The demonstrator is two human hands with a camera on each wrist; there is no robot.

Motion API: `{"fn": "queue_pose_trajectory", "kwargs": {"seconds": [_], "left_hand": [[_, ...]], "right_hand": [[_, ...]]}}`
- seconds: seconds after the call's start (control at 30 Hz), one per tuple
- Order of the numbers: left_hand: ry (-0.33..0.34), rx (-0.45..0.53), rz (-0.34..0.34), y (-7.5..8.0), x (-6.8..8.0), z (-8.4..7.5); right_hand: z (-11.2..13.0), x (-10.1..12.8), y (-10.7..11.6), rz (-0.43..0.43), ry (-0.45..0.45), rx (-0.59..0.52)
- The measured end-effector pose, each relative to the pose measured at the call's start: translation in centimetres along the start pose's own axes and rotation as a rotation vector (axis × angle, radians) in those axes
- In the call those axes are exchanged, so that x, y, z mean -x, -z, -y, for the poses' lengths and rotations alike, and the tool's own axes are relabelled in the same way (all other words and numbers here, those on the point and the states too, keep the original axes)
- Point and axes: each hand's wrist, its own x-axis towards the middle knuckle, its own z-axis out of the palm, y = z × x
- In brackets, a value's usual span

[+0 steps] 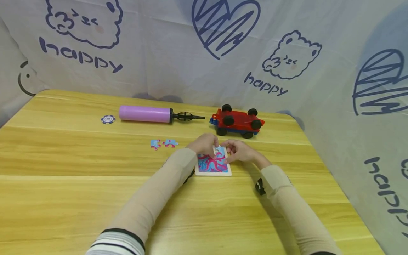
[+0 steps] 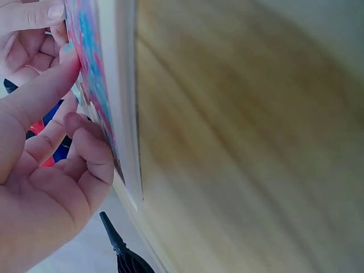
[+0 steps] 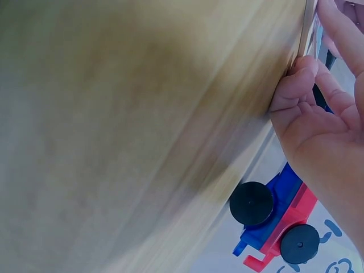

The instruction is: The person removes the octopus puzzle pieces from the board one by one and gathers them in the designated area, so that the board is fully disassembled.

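A small framed jigsaw puzzle (image 1: 213, 167), pink on blue with a white border, lies on the table between my hands. My left hand (image 1: 204, 144) reaches over its upper left part. In the left wrist view, that thumb (image 2: 54, 82) rests on the picture while other fingers bend beside the border; whether a piece is pinched there, I cannot tell. My right hand (image 1: 240, 150) holds the puzzle's right side, thumb on the picture's edge and fingers bent near the top corner. Two loose puzzle pieces, a left one (image 1: 155, 144) and a right one (image 1: 170, 142), lie left of it.
Behind the hands stand red and blue toy vehicle parts (image 1: 237, 122) with black wheels, the red one upside down. A purple hand pump (image 1: 145, 114) with a black nozzle lies at the back. Left of it is a poker chip (image 1: 108, 119). A printed cloth (image 1: 165, 53) hangs behind.
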Motion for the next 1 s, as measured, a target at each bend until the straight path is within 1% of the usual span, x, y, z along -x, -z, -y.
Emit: {"fn": "queue_pose_trajectory", "kwargs": {"seconds": [0.07, 0.3, 0.53, 0.83, 1.0], "left_hand": [[0.005, 0.017, -0.006, 0.01, 0.02, -0.06], [-0.025, 0.047, -0.044, 0.10, 0.21, 0.01], [-0.062, 0.039, -0.081, 0.21, 0.42, 0.11], [-0.088, 0.120, -0.113, 0.23, 0.22, 0.39], [-0.098, 0.159, -0.106, 0.15, 0.24, 0.36]], "right_hand": [[-0.08, -0.07, 0.03, 0.000, -0.003, -0.002], [-0.07, -0.12, 0.05, -0.004, 0.019, 0.026], [0.13, -0.02, -0.01, -0.004, 0.014, 0.025], [0.25, 0.06, -0.02, -0.005, 0.002, 0.022], [0.31, 0.19, -0.01, 0.001, 0.009, 0.007]]}}
